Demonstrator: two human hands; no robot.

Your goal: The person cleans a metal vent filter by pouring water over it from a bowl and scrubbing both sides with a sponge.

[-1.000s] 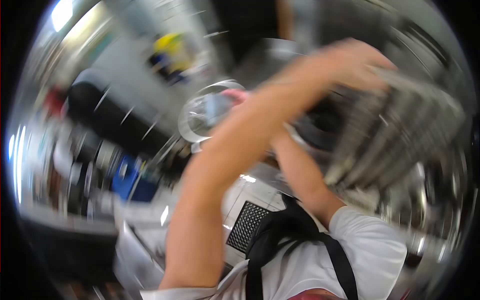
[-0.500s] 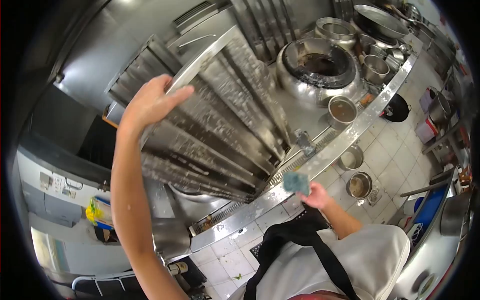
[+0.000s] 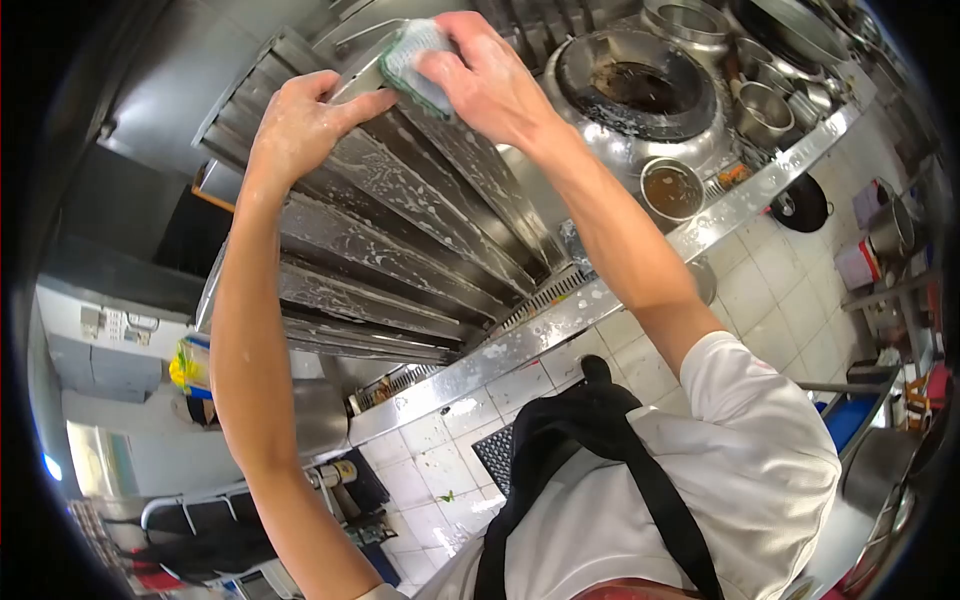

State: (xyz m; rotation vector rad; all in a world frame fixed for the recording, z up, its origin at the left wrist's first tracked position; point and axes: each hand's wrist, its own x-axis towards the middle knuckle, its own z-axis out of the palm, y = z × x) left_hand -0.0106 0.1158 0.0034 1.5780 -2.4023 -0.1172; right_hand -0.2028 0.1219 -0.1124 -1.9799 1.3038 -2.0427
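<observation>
A slatted metal hood filter [image 3: 420, 215], streaked with soapy suds, stands tilted on the steel counter. My left hand [image 3: 305, 125] grips its upper edge, thumb on the near face and fingers behind. In my right hand [image 3: 490, 80] is a green and whitish scouring sponge [image 3: 415, 62], pressed against the top corner of the filter frame. The sponge's far side and the fingertips behind the filter edge are hidden.
Right of the filter sits a round wok burner [image 3: 640, 90]. A metal pot of brown liquid [image 3: 673, 190] stands by the counter's front rail [image 3: 560, 318]. More pots [image 3: 762, 112] crowd the far right. A drain grate [image 3: 545, 300] runs along the rail. Tiled floor [image 3: 440, 440] lies below.
My right hand has swung up from beside the counter rail to the filter's top corner, carrying the sponge. My left hand stays on the upper edge. The filter looks slightly lower and further left.
</observation>
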